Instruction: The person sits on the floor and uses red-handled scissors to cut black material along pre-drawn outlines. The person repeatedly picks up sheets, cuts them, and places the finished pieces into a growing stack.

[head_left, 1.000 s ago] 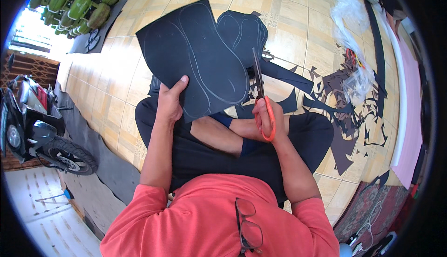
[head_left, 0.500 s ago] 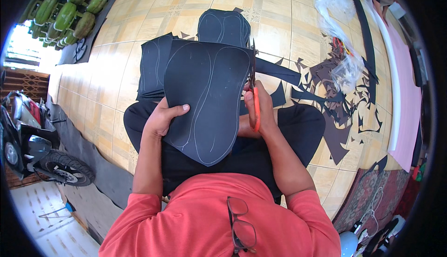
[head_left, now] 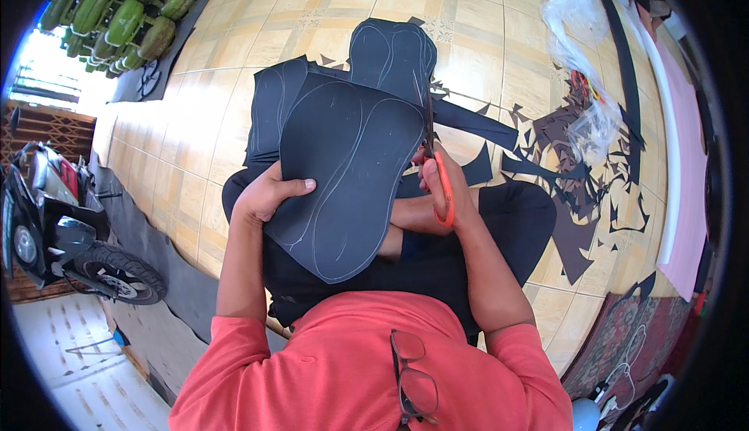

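My left hand (head_left: pixel 269 194) pinches the left edge of a dark sheet (head_left: pixel 343 173), thumb on top and fingers beneath. Pale curved outlines are drawn on the sheet, which lies tilted over my lap. In my right hand (head_left: pixel 456 185) is a pair of scissors (head_left: pixel 443 189) with orange handles. Their blades point away from me along the sheet's right edge, close to a drawn line; whether they are parted is hard to see. Beyond the sheet, a stack of similar dark sheets (head_left: pixel 268 111) lies at the left, and another marked dark piece (head_left: pixel 390 53) lies farther off.
Dark offcuts (head_left: pixel 573 166) are scattered on the tiled floor to my right, with clear plastic (head_left: pixel 593 131) among them. A pink-and-white roll (head_left: pixel 675 158) lies farther right. A motorcycle (head_left: pixel 78 232) stands at the left, and green rounded objects (head_left: pixel 129 17) are piled at the far left.
The sheet has turned slightly clockwise, its lower tip shifting left. My right hand and the scissors have moved a little toward me and to the right. My left hand keeps its hold.
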Motion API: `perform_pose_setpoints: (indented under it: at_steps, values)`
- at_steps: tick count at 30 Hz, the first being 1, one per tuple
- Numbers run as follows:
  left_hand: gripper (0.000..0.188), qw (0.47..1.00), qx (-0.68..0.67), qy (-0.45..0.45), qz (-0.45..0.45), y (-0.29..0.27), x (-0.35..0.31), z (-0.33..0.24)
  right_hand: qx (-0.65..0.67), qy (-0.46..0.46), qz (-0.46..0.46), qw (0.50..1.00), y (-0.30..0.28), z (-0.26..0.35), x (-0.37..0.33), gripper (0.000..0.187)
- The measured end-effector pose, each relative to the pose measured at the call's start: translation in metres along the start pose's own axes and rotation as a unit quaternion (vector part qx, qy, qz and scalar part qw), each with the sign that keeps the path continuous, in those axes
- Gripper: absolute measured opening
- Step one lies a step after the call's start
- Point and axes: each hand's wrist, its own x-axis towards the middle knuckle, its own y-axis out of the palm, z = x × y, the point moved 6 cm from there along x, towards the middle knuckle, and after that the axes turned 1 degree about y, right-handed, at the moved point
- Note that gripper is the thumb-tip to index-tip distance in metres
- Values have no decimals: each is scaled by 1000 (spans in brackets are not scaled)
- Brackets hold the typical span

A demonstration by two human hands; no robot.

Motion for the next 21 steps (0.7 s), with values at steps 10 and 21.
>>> perform_pose_setpoints:
  at_steps: [10,21]
  values:
    - [57,995,80,-41,48,-37,-3,-29,17,123,140,982,-11,-7,-8,44]
    - [53,926,-358,49,111,-8,17,45,265,186,63,944,2,-8,4,30]
